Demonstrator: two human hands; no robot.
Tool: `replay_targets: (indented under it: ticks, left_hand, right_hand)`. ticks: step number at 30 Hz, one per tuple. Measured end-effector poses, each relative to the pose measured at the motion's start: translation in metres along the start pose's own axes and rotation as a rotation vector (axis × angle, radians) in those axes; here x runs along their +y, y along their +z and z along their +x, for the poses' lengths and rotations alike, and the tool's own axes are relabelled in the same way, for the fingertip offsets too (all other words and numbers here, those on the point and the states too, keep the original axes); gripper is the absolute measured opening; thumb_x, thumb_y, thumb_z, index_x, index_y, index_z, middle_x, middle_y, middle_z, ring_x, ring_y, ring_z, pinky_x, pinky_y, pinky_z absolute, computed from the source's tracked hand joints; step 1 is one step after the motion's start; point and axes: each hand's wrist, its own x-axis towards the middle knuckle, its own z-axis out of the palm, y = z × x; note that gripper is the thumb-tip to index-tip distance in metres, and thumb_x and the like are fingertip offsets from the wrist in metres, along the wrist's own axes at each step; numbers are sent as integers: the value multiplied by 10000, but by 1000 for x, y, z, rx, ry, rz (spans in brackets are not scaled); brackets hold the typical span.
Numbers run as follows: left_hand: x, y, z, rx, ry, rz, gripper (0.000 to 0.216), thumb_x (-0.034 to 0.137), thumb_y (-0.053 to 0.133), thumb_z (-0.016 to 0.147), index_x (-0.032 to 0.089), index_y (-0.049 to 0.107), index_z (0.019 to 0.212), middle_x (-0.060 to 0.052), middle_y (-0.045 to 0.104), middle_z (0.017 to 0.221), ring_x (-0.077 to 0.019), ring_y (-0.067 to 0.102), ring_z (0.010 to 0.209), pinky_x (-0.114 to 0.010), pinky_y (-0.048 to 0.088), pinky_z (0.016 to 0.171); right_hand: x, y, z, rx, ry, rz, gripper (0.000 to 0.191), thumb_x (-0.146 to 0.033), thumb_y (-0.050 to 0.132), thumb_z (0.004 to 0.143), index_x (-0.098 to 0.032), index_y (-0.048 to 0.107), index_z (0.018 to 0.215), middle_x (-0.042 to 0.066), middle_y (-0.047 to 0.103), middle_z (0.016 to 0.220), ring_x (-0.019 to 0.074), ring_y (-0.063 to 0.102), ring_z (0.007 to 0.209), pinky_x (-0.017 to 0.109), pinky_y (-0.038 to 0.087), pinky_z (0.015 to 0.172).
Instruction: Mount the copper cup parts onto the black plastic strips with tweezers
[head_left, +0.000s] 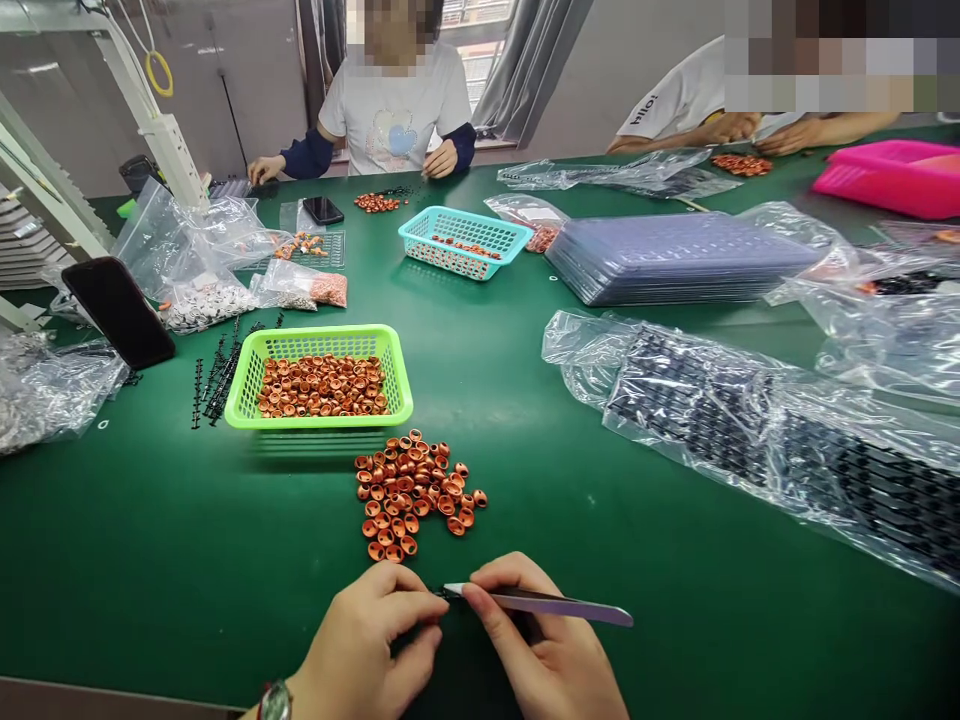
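Observation:
My right hand point(551, 655) grips a pair of tweezers point(574, 606) with pale tips and a purplish-silver body. Its tips point left, toward the fingertips of my left hand point(371, 640). There, my left thumb and fingers pinch a small black part point(441, 592), mostly hidden by the fingers. Just beyond both hands lies a loose pile of copper-coloured cups point(412, 480), small and round with holes. Behind it, a lime green basket point(319, 422) holds many more of the same cups. Thin black toothed strips point(217, 385) lie against the basket's left side.
To the right, a clear bag point(697, 400) of black strips stretches across the green table point(525, 470). Behind it stand stacked plastic trays point(660, 255). A phone point(118, 312) leans at left, near bags of small parts point(206, 300). Two people sit across, beyond a blue basket point(450, 262).

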Motion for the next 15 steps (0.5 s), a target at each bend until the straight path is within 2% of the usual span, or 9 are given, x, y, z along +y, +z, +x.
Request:
replay_targets:
  ticks: [3,9,15]
  left_hand:
    - [-2,7,0,28,-93,-17,262,39,615,871,121,821,1010,-108,748,914,-200,724,767,-256,588,711]
    - [-3,1,3,26,-151,-78,257,100,619,886,159,842,1001,-95,749,898,-202,715,762,-265,568,702]
    - [-5,4,2,149,-213,-292,209,123,710,799,189,863,924,-85,734,943,-180,737,754,-225,606,686]
  right_hand:
    - [-1,-1,0,-19,33,39,199,-353,676,996,-260,688,821,-21,665,741,161,655,661,213,535,614]
    - [0,-3,1,-46,45,137,171,-354,708,979,-266,713,833,-19,669,753,157,649,673,204,534,616]
    - [-2,-9,1,18,44,245,156,-349,720,975,-271,700,841,-25,642,742,132,626,642,167,530,576]
